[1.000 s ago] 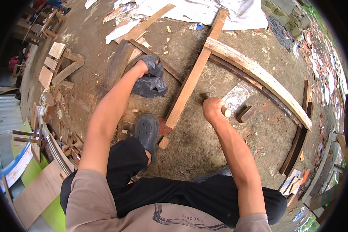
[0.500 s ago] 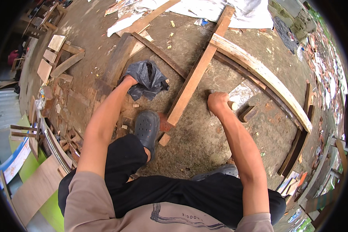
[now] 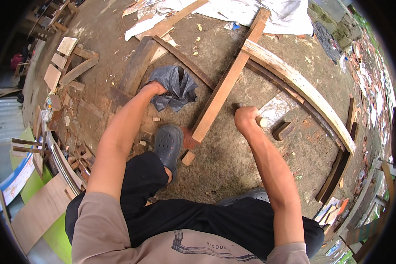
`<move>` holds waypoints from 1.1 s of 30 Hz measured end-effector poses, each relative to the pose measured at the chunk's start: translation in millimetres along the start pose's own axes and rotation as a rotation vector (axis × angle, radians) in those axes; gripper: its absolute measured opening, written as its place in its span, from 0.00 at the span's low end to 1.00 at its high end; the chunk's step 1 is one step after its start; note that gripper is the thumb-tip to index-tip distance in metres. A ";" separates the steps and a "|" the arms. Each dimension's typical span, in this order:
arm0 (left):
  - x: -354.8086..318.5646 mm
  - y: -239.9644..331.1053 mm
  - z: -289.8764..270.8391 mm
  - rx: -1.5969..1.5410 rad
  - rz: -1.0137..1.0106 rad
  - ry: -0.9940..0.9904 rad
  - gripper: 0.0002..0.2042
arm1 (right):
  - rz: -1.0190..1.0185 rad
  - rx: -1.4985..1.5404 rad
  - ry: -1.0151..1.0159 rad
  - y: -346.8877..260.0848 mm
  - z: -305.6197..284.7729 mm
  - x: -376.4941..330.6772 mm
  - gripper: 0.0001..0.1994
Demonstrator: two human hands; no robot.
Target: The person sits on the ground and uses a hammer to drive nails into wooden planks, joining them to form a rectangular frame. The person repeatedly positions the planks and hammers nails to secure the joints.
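My left hand [image 3: 156, 87] grips a crumpled black plastic bag [image 3: 175, 86], its fingers mostly hidden in the folds. Dark matter shows at the bag's mouth, too unclear to name. Farther right, my right hand [image 3: 247, 118] is closed in a fist around a tool with a pale round wooden handle [image 3: 262, 122]. A dark end of the tool pokes out on the fist's far side; the rest is covered by my fingers. Between my hands a long brown wooden beam [image 3: 226, 83] slants away from me. Beside the right fist lies a small wood block [image 3: 284, 130].
A pale curved timber [image 3: 301, 86] meets the beam at right. A thick plank [image 3: 138, 64] and a thin strip [image 3: 185, 60] lie beyond the bag. White sheeting [image 3: 290, 17] covers the far ground. My clog [image 3: 168, 145] stands near the beam's end, by a wood offcut [image 3: 188, 158].
My left hand and the bag have shifted slightly right, and the bag's folds have changed shape. My right fist has moved a little left and nearer to me, still around the tool.
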State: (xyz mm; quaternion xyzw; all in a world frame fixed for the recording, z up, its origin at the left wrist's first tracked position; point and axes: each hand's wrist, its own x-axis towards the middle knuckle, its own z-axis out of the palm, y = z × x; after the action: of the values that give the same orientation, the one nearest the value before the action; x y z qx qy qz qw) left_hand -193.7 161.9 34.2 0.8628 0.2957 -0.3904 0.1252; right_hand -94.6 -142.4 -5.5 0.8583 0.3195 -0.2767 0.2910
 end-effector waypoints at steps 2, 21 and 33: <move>-1.9 2.0 2.4 -0.011 -0.021 0.007 0.35 | 0.009 -0.010 -0.006 1.7 -1.9 -4.3 0.12; 39.7 -34.3 7.1 0.050 0.103 0.046 0.34 | -0.018 0.012 0.026 -5.0 -3.4 -10.3 0.11; 21.4 12.1 -45.6 -1.182 0.155 0.043 0.18 | -0.008 0.009 0.036 -3.2 5.1 -4.0 0.10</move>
State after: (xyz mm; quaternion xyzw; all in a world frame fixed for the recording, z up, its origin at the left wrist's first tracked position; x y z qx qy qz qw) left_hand -147.8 181.5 48.3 0.6737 0.4014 -0.1317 0.6063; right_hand -100.9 -145.4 -7.4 0.8632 0.3267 -0.2637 0.2802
